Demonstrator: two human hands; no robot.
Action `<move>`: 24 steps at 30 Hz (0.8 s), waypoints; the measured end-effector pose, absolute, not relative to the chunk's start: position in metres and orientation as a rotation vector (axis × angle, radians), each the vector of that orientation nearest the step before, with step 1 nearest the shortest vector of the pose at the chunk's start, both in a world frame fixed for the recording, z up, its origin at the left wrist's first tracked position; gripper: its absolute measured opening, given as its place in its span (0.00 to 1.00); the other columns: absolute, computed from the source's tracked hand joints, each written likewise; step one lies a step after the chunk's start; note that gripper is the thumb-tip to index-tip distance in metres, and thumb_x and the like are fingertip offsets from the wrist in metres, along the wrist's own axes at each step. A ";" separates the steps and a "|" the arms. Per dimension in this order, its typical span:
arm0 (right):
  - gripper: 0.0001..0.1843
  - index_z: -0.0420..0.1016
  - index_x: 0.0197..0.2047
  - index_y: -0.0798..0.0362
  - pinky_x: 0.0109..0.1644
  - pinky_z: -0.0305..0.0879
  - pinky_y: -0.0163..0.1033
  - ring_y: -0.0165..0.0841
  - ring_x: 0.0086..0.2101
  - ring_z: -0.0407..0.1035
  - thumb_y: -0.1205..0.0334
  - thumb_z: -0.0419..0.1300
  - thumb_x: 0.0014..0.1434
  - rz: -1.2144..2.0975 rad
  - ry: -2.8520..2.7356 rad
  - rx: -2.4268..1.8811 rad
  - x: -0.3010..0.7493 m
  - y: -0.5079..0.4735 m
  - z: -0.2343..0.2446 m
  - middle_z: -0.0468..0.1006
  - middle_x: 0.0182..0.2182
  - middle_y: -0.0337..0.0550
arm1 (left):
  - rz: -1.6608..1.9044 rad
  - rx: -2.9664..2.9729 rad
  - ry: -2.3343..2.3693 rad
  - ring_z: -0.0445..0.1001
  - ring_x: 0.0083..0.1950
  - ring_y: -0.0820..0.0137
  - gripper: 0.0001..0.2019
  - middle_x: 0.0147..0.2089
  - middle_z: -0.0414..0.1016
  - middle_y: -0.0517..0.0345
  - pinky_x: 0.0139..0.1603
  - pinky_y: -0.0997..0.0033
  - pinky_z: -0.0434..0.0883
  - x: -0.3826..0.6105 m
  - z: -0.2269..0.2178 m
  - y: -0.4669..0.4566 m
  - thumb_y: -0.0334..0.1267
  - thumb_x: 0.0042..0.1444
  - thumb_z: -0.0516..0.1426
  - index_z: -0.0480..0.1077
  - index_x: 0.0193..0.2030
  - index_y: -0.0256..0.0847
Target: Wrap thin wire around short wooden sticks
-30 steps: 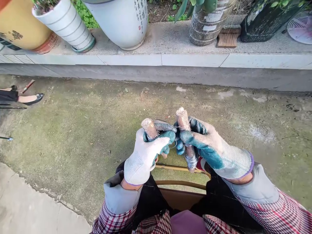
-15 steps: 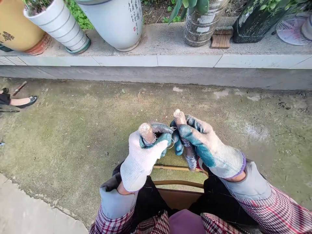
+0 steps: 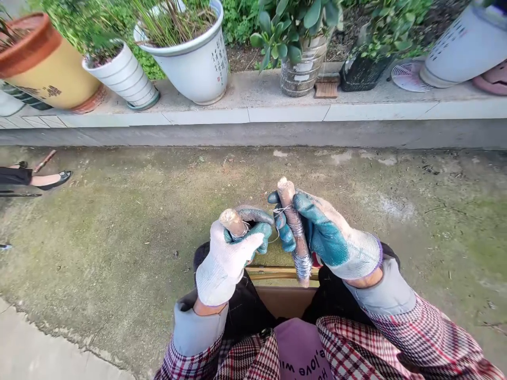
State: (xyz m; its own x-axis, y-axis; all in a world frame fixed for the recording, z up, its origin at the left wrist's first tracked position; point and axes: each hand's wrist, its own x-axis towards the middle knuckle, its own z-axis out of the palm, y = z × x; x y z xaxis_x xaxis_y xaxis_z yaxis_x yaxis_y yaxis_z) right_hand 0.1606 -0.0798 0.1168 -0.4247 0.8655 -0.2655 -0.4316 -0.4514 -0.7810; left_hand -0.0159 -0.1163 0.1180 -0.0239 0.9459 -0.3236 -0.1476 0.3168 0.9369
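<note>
My left hand [image 3: 232, 258], in a white knit glove with a teal rubber palm, is closed around a short wooden stick [image 3: 233, 221] with silver wire coiled below its pale cut end. My right hand [image 3: 332, 235], in a similar dirt-stained glove, grips a longer wooden stick [image 3: 292, 216] from the side. Two bands of wire wrap this stick, and its lower end shows below my hand. A thin loose wire [image 3: 276, 224] runs in the small gap between the two sticks. My gloved fingertips nearly touch there.
Mossy concrete ground [image 3: 119, 237] lies under my hands, and a tan seat frame [image 3: 277, 273] sits beneath them. A raised kerb [image 3: 249, 116] holds several potted plants at the back. A seated person's leg and black shoe [image 3: 49, 180] show at far left.
The view has tilted up, showing more of the potted plants, and my hands sit lower in the frame. The longer stick now stands more upright, with its lower wire coil more visible.
</note>
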 end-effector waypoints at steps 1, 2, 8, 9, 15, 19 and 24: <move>0.20 0.77 0.45 0.54 0.26 0.71 0.33 0.30 0.24 0.73 0.45 0.64 0.63 1.976 -0.756 -0.815 0.163 -0.088 0.120 0.79 0.27 0.40 | 1.065 0.833 1.258 0.71 0.23 0.73 0.09 0.25 0.74 0.60 0.23 0.74 0.71 -0.016 0.121 -0.125 0.40 0.50 0.67 0.78 0.36 0.39; 0.19 0.77 0.45 0.54 0.27 0.71 0.34 0.30 0.25 0.74 0.46 0.65 0.63 1.999 -0.712 -0.780 0.165 -0.096 0.124 0.79 0.28 0.40 | 1.073 0.821 1.244 0.71 0.22 0.74 0.09 0.25 0.73 0.61 0.23 0.75 0.70 -0.016 0.125 -0.134 0.39 0.50 0.67 0.77 0.36 0.39; 0.14 0.77 0.44 0.53 0.27 0.72 0.33 0.29 0.25 0.74 0.53 0.67 0.61 2.051 -0.600 -0.650 0.170 -0.154 0.148 0.80 0.30 0.39 | 1.148 0.836 1.168 0.67 0.19 0.77 0.13 0.25 0.74 0.64 0.19 0.77 0.68 -0.009 0.145 -0.182 0.39 0.48 0.66 0.78 0.41 0.39; 0.13 0.77 0.44 0.53 0.27 0.72 0.33 0.29 0.25 0.73 0.53 0.67 0.62 2.042 -0.602 -0.634 0.169 -0.165 0.150 0.80 0.29 0.39 | 1.168 0.857 1.189 0.67 0.19 0.77 0.14 0.25 0.74 0.64 0.19 0.77 0.69 -0.007 0.148 -0.189 0.39 0.47 0.66 0.78 0.42 0.39; 0.12 0.77 0.40 0.54 0.25 0.69 0.31 0.28 0.21 0.71 0.53 0.66 0.63 1.936 -0.749 -0.615 0.169 -0.218 0.152 0.77 0.22 0.38 | 1.216 1.106 1.297 0.78 0.30 0.69 0.11 0.31 0.80 0.57 0.30 0.73 0.77 0.005 0.155 -0.229 0.35 0.43 0.69 0.79 0.35 0.39; 0.14 0.76 0.39 0.54 0.22 0.67 0.30 0.28 0.20 0.70 0.52 0.69 0.59 1.902 -0.760 -0.669 0.171 -0.240 0.151 0.78 0.22 0.38 | 1.275 1.194 1.299 0.80 0.35 0.68 0.08 0.33 0.82 0.57 0.37 0.72 0.79 0.010 0.156 -0.249 0.33 0.44 0.69 0.79 0.33 0.40; 0.16 0.77 0.41 0.52 0.21 0.68 0.32 0.28 0.20 0.70 0.54 0.74 0.54 1.819 -0.782 -0.833 0.174 -0.258 0.146 0.80 0.26 0.37 | 1.200 0.990 1.225 0.69 0.21 0.75 0.08 0.24 0.74 0.62 0.19 0.76 0.68 0.013 0.157 -0.270 0.36 0.44 0.68 0.75 0.30 0.39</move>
